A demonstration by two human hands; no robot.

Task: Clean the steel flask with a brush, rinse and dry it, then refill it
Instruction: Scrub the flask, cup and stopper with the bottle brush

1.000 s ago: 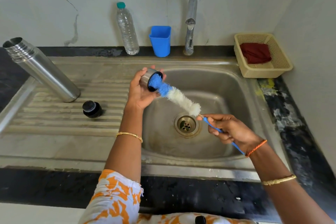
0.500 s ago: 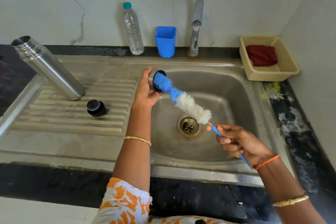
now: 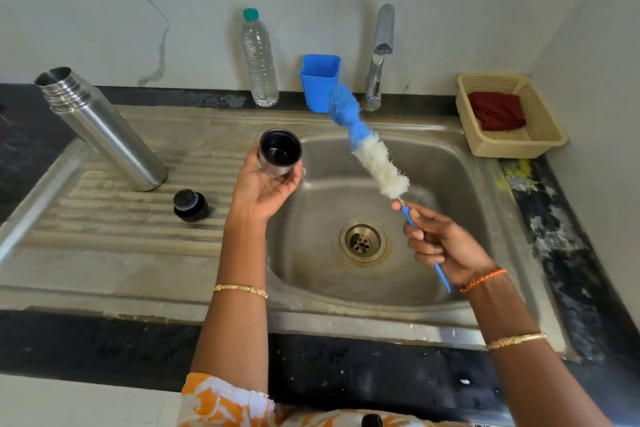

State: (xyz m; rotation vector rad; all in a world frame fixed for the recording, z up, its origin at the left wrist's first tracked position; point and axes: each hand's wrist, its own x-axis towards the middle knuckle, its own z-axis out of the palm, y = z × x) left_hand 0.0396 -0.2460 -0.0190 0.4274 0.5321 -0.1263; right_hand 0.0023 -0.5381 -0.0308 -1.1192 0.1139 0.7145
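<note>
A steel sink [image 3: 450, 291] with a ribbed draining board fills the middle of the frame, its basin to the right of centre and the drain at the basin's floor. On the draining board in the upper left stands the steel flask [image 3: 104, 130], uncapped, its open mouth toward the upper left corner of the frame. Along the back ledge, from left to right, stand a clear plastic bottle [image 3: 259, 61] with a teal cap, a blue plastic cup [image 3: 318, 81] and the tap [image 3: 379, 55]. At the right edge of the counter sits a cream basket [image 3: 540, 139] with a dark red cloth [image 3: 497, 111] inside.

The brush [image 3: 372, 154] slants across the upper centre, blue bristles at the top in front of the blue plastic cup, white bristles below, thin blue handle running down to the lower right. The right hand [image 3: 446, 246] grips that handle, fingers curled round it and thumb laid along it near the bristles.

The left hand [image 3: 265, 185], at centre frame over the basin's left rim, cradles the flask's cup lid [image 3: 280, 156] with fingers and thumb curled round its steel wall, the dark interior facing up. The brush is clear of the cup lid.

A small black stopper [image 3: 190, 205] rests on the draining board, below the steel flask and left of the left hand.
</note>
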